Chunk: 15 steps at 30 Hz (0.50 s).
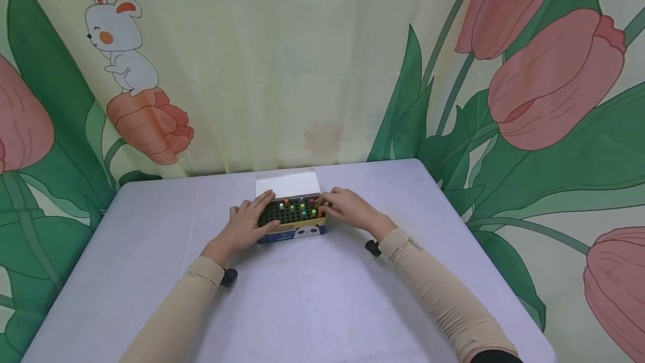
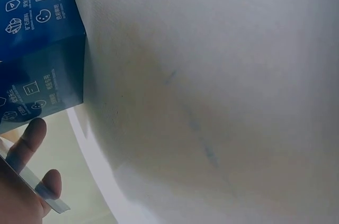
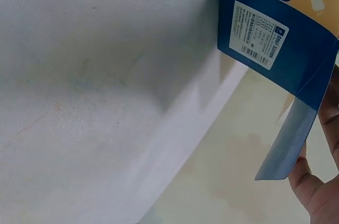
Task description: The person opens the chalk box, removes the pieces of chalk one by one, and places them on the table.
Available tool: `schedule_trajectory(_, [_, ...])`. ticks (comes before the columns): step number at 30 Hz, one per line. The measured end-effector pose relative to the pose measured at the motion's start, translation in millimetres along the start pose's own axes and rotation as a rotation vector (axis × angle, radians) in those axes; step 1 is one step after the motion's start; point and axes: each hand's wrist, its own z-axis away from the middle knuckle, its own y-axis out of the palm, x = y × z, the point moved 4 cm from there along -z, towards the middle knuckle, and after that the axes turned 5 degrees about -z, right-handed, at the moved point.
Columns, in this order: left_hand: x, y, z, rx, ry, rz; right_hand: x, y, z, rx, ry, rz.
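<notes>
A small blue and yellow box (image 1: 282, 234) with a panda face on its front sits on the table with its top uncovered. Inside it is a dark grid of holes (image 1: 284, 218), with several coloured sticks standing mostly toward the right. My left hand (image 1: 243, 227) rests on the box's left end, thumb along the front edge and fingers stretched toward the back. My right hand (image 1: 347, 208) bends over the right end and pinches an orange stick (image 1: 321, 211) at the grid's edge. Box flaps partly cover both hands in the wrist views.
The box's white lid (image 1: 288, 184) stands raised behind the grid. A pale cloth covers the table (image 1: 302, 307), whose back edge lies near a curtain (image 1: 322, 71) printed with tulips and a rabbit. The box's right end carries a white barcode label (image 3: 258, 34).
</notes>
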Motion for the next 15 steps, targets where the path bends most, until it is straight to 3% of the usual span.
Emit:
schedule_trajectory(9, [-0.7, -1.9, -5.1, 0.019, 0.003, -0.005, -4.0, -2.8, -2.4, -0.023, 0.076, -0.044])
schedule_trajectory(15, [0.6, -3.4, -3.0, 0.036, 0.0, -0.005, -3.1, -1.6, -7.3, 0.005, 0.142, -0.179])
